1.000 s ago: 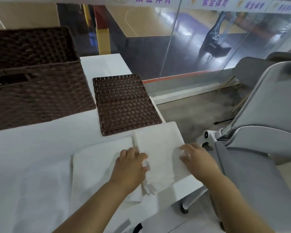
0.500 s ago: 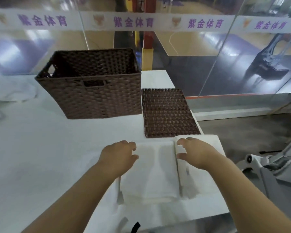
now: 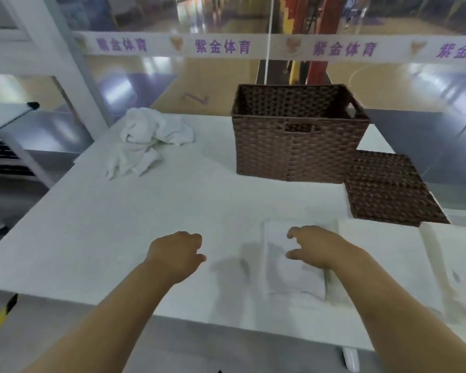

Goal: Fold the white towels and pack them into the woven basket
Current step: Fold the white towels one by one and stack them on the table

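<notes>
Folded towel under my right hand, basket waiting at the back of the desk

My right hand point(image 3: 316, 247) rests over the near end of a folded white towel point(image 3: 291, 267) that lies flat on the white desk point(image 3: 145, 211), close to the front edge. Its fingers are loosely spread, thumb apart from the others, and they pinch nothing. My left hand point(image 3: 176, 254) hovers over bare desk to the left of that towel, well apart from it, fingers loosely curled and holding nothing.

Just to the right of the folded towel lies another flat white towel point(image 3: 382, 262), reaching toward the right edge of the desk. The brown woven basket point(image 3: 299, 146) stands upright toward the far side of the desk; what lies on its floor I cannot tell. Its flat woven lid point(image 3: 388, 189) lies on the desk beside it, at its right, near the far edge of the flat towel. A crumpled heap of white towels point(image 3: 145, 141) sits at the far left corner, well apart from the basket
</notes>
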Available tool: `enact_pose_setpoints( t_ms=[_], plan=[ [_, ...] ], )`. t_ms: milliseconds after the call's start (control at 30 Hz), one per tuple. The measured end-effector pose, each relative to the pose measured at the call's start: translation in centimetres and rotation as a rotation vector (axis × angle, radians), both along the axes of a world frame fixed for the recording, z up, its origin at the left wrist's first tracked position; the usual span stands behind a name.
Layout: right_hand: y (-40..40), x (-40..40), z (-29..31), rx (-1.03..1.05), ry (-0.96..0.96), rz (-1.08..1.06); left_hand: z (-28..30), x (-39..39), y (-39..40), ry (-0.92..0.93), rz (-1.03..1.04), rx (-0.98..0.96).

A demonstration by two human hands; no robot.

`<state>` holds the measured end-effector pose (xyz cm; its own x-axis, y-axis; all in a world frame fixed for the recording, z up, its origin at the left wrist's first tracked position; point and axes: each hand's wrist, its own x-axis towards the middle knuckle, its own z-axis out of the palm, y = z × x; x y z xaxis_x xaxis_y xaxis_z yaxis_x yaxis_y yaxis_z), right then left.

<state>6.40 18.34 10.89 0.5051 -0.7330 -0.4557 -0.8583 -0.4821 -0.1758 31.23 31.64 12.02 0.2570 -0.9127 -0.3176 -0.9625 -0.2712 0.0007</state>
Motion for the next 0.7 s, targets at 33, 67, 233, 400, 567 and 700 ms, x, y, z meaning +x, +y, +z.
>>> enact_pose_setpoints(
  t_ms=[33,67,233,400,567,700],
  plan=[
    [0.5,1.7,0.0,0.004,-0.005,0.02,0.2,1.5,0.9,-0.002,0.023,-0.002],
    [1.0,3.4,0.0,0.009,-0.01,0.039,0.4,3.0,1.7,-0.002,0.05,0.0],
    [2.0,10.9,0.0,0.035,-0.01,0.135,0.6,9.7,4.0,0.007,0.177,-0.004],
    [0.7,18.1,-0.5,0.046,0.006,0.207,-0.1,16.3,3.9,0.016,0.291,-0.018],
    [-2.8,25.0,-1.7,0.063,0.021,0.249,-1.4,23.1,1.7,0.021,0.375,-0.022],
    [-6.1,30.1,-2.4,0.098,0.045,0.255,-2.0,27.8,-0.7,0.044,0.411,0.001]
  ],
)
